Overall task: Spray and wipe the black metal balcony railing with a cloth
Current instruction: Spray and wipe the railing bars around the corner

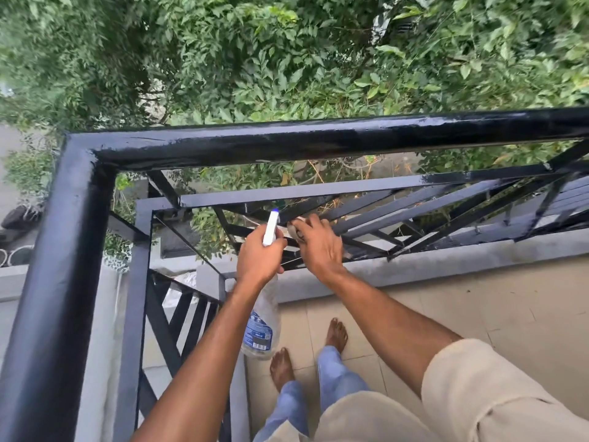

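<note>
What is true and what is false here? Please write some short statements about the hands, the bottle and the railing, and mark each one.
1. The left hand grips the spray bottle. True.
2. The right hand holds the cloth against the top rail. False: the cloth is on a lower bar, well below that rail.
3. The person wears shoes. False: the feet are bare.
4. Green leaves show beyond the railing. True.

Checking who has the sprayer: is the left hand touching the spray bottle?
Touching. The head view shows the left hand gripping the spray bottle at its neck, fingers curled round it.
</note>
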`<state>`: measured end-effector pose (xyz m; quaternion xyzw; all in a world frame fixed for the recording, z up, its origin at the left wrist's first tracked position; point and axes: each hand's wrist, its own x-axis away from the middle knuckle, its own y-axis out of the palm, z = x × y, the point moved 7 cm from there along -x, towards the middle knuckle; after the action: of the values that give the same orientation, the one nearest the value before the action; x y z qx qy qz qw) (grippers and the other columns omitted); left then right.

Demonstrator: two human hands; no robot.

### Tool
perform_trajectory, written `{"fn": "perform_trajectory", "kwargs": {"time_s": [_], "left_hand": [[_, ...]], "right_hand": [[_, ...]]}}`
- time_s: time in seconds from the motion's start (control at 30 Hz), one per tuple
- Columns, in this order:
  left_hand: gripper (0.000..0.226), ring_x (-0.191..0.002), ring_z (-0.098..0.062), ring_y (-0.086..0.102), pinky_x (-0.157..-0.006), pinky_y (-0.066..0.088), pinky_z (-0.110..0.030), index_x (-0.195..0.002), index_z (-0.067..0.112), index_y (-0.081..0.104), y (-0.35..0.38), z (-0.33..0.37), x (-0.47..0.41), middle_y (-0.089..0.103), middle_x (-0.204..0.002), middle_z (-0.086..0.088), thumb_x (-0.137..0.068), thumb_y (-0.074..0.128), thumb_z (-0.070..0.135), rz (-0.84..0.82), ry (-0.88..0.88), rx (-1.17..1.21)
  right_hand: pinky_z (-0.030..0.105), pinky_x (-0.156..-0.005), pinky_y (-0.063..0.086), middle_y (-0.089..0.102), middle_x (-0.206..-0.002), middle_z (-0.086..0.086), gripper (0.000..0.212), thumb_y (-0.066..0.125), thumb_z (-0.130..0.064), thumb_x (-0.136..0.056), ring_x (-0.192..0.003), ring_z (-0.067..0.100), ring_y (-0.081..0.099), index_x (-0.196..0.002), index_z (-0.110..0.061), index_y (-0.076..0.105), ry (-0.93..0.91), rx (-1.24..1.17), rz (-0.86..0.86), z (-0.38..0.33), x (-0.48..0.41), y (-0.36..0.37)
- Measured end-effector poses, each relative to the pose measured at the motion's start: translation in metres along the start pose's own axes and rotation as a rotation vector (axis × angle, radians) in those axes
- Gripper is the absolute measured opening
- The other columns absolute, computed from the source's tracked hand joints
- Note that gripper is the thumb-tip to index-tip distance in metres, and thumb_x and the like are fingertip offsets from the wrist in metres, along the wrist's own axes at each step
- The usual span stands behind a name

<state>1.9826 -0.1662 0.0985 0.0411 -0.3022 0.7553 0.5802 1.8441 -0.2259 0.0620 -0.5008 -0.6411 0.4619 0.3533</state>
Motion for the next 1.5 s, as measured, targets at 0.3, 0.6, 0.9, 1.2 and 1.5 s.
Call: {"fn": "perform_trajectory", "kwargs": {"time_s": [0.3, 0.6, 0.9, 1.2, 1.5], "left_hand": [[0.012, -0.052, -0.029, 0.068, -0.046, 0.047, -0.027, -0.081, 0.019, 0.059, 0.004, -0.002, -0.002, 0.06, -0.068, -0.001, -0.091, 0.06, 0.012, -0.013, 0.028, -0.017], [0.013, -0.049, -0.029, 0.067, -0.059, 0.057, -0.046, -0.08, 0.021, 0.059, 0.005, -0.004, -0.007, 0.062, -0.068, -0.003, -0.091, 0.061, 0.014, -0.023, 0.038, 0.01], [0.015, -0.052, -0.028, 0.066, -0.057, 0.058, -0.044, -0.081, 0.023, 0.058, 0.005, -0.002, -0.007, 0.063, -0.071, -0.003, -0.091, 0.061, 0.012, -0.041, 0.05, -0.016], [0.008, -0.046, -0.01, 0.059, -0.063, 0.061, -0.053, -0.082, 0.025, 0.059, 0.004, -0.007, -0.008, 0.059, -0.061, 0.009, -0.087, 0.061, 0.02, -0.037, 0.061, -0.03], [0.013, -0.058, -0.018, 0.065, -0.071, 0.06, -0.054, -0.092, 0.026, 0.055, 0.0, -0.009, 0.007, 0.063, -0.075, 0.003, -0.099, 0.062, 0.034, -0.02, 0.089, -0.043]], "right_hand": [[0.05, -0.095, 0.051, 0.062, -0.109, 0.005, 0.023, 0.057, -0.006, -0.097, -0.105, 0.026, 0.055, -0.114, -0.018, 0.066, -0.043, -0.007, 0.058, 0.007, -0.026, 0.0], [0.025, -0.076, 0.042, 0.064, -0.113, 0.002, 0.037, 0.054, 0.011, -0.088, -0.101, 0.025, 0.061, -0.117, -0.011, 0.063, 0.089, -0.346, 0.056, 0.006, -0.008, 0.018], [0.029, -0.085, 0.043, 0.065, -0.122, -0.002, 0.058, 0.051, 0.016, -0.079, -0.112, 0.023, 0.053, -0.12, -0.022, 0.064, 0.202, -0.318, 0.077, 0.01, 0.002, 0.031], [0.03, -0.087, 0.05, 0.063, -0.126, 0.001, 0.074, 0.053, 0.018, -0.077, -0.103, 0.017, 0.053, -0.132, -0.029, 0.063, 0.308, -0.374, 0.043, 0.022, 0.006, 0.032], [0.029, -0.088, 0.047, 0.06, -0.122, 0.004, 0.068, 0.052, 0.014, -0.081, -0.099, 0.011, 0.043, -0.131, -0.029, 0.062, 0.327, -0.429, 0.016, 0.023, 0.006, 0.033]]}}
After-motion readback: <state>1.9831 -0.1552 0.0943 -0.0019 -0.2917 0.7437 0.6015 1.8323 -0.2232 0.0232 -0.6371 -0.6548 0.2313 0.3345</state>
